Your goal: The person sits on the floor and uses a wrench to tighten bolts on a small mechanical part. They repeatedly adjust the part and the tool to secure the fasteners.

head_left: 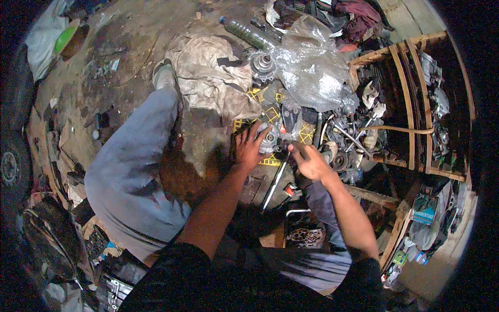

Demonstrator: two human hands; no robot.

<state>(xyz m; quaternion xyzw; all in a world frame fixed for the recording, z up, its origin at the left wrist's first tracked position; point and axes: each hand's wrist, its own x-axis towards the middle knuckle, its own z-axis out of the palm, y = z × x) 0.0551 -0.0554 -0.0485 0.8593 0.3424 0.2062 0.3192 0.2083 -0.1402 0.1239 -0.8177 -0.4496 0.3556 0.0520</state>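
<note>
My left hand (248, 147) rests with its fingers curved over the side of a round silver metal machine part (268, 138), gripping it on a yellow-patterned mat (271, 115). Just to the right, my right hand (310, 161) is closed, its thumb and fingers at the upper end of a long shiny metal bar (275, 182). That bar slants down toward me from beside the part. The exact kind of bar and its end under the fingers cannot be made out. Beyond the part stands another round silver metal part (263, 65).
A dirty cream cloth (205, 70) lies beyond my left hand, with clear plastic sheeting (312, 62) and a plastic bottle (247, 32) farther off. Loose tools and metal parts (349, 136) crowd the right side, beside a wooden rack (408, 104). A tyre (10, 166) stands at far left.
</note>
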